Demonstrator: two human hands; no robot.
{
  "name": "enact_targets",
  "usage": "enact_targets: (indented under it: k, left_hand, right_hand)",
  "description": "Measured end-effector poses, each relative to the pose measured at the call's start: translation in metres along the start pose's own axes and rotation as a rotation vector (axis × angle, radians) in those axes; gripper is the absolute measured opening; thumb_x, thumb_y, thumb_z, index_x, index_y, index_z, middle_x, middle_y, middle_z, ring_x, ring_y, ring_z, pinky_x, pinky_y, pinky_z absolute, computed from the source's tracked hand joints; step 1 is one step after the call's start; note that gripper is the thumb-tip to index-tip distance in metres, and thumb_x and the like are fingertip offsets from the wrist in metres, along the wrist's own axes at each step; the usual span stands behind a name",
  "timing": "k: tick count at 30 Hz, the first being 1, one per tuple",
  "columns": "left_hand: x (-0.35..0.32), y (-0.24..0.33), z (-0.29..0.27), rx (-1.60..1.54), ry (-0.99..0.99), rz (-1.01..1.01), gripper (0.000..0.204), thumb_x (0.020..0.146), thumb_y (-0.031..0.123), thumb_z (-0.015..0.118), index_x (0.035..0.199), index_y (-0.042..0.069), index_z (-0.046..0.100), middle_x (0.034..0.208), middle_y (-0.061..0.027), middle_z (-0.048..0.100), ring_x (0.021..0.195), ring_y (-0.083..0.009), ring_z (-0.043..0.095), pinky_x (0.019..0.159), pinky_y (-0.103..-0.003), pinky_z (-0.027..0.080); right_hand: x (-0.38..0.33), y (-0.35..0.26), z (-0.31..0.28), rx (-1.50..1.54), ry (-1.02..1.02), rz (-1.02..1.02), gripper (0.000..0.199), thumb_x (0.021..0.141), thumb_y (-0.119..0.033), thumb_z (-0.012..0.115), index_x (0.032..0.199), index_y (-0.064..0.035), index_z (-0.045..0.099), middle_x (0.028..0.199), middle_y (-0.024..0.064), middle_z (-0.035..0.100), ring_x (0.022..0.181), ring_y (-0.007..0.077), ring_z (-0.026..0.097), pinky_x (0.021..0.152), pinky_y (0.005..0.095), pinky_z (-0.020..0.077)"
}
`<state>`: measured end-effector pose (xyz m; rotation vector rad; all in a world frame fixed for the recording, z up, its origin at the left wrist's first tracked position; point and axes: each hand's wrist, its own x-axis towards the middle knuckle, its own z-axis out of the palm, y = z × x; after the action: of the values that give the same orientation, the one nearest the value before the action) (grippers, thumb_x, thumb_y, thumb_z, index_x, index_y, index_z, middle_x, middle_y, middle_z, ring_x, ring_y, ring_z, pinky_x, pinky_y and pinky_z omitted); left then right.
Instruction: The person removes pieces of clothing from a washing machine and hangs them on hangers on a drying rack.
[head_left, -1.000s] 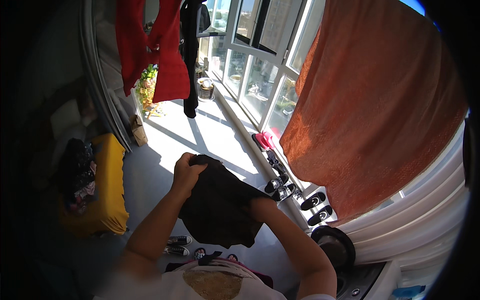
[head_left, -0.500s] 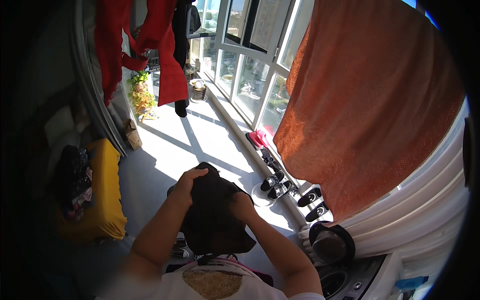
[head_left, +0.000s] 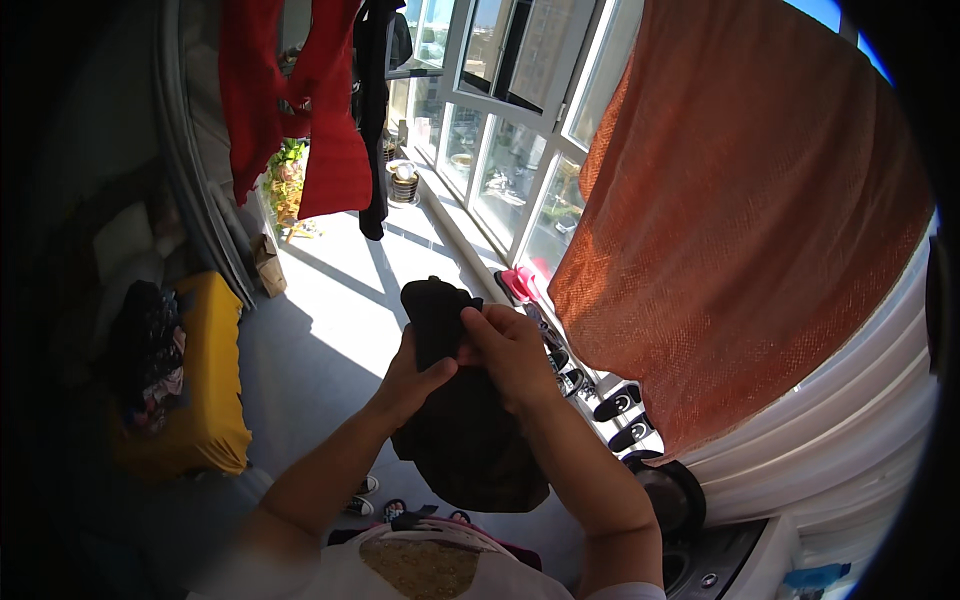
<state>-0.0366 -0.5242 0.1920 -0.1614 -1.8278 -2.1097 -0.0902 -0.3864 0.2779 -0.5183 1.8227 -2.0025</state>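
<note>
A black garment (head_left: pixel 475 445), its exact kind unclear, hangs bunched in front of my body. My left hand (head_left: pixel 410 385) grips its upper part from the left side, thumb laid across the cloth. With bent fingers, my right hand (head_left: pixel 510 350) pinches the garment near its top right edge. A narrower folded end of the cloth sticks up above both hands, and the wider part drops below them. Some of my fingers are hidden behind the fabric.
Left stands a yellow-covered piece of furniture (head_left: pixel 215 400) with clothes (head_left: pixel 150 340) heaped on it. Red clothing (head_left: pixel 335 150) hangs ahead; an orange-brown cloth (head_left: pixel 740 220) hangs at right. Shoes (head_left: pixel 620 402) line the window ledge. A washing machine (head_left: pixel 715 560) is at lower right.
My hands have come closer together, and the right has moved up to the garment's top edge. The garment's upper end now rises higher and is narrower.
</note>
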Motion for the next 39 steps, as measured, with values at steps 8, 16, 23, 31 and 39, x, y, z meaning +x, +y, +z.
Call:
enact_targets:
  k: [8,16,23,31,39]
  left_hand:
    - [0.005,0.036,0.0,-0.565,0.267,-0.417,0.038,0.088,0.02,0.058,0.116,-0.004,0.05,0.106,-0.0157,0.059,0.093,-0.0244,0.061,0.079,-0.035,0.052]
    - [0.011,0.016,-0.019,-0.643,0.382,-0.57,0.042,0.087,0.022,0.058,0.118,-0.005,0.05,0.111,-0.0178,0.058,0.099,-0.0287,0.059,0.086,-0.039,0.049]
    - [0.003,0.01,0.008,-0.11,0.251,-0.372,0.039,0.081,0.021,0.068,0.11,-0.003,0.056,0.098,-0.0105,0.063,0.087,-0.018,0.061,0.076,-0.029,0.05]
    - [0.003,-0.006,-0.061,-0.018,0.337,-0.436,0.016,0.081,0.006,0.064,0.093,-0.002,0.057,0.087,-0.0104,0.062,0.077,-0.0167,0.063,0.067,-0.027,0.054]
    - [-0.009,0.003,-0.015,-0.377,0.028,-0.47,0.053,0.081,0.02,0.068,0.124,-0.001,0.044,0.117,-0.0148,0.053,0.108,-0.0247,0.053,0.093,-0.038,0.045]
  right_hand:
    - [-0.029,0.055,-0.027,-0.957,0.01,-0.7,0.022,0.08,-0.018,0.067,0.095,-0.0044,0.063,0.099,0.0114,0.062,0.099,0.0245,0.057,0.087,0.033,0.0452]
    - [-0.087,0.08,-0.042,-1.127,-0.319,-0.892,0.017,0.074,-0.018,0.07,0.082,-0.0034,0.065,0.099,0.0107,0.062,0.093,0.0265,0.058,0.086,0.0367,0.046]
    - [-0.034,0.066,-0.019,-0.696,0.147,-0.248,0.029,0.08,-0.029,0.067,0.081,-0.0001,0.067,0.07,0.0161,0.062,0.059,0.0269,0.061,0.059,0.0337,0.0476]
    - [-0.016,0.063,-0.106,0.49,0.33,0.147,0.032,0.091,-0.02,0.046,0.111,0.0021,0.056,0.104,0.0112,0.063,0.094,0.0225,0.061,0.086,0.0361,0.0475]
    - [-0.017,0.032,-0.02,0.77,0.16,0.361,0.037,0.09,-0.029,0.044,0.113,-0.0028,0.055,0.109,0.0124,0.06,0.099,0.0261,0.059,0.094,0.0398,0.0434]
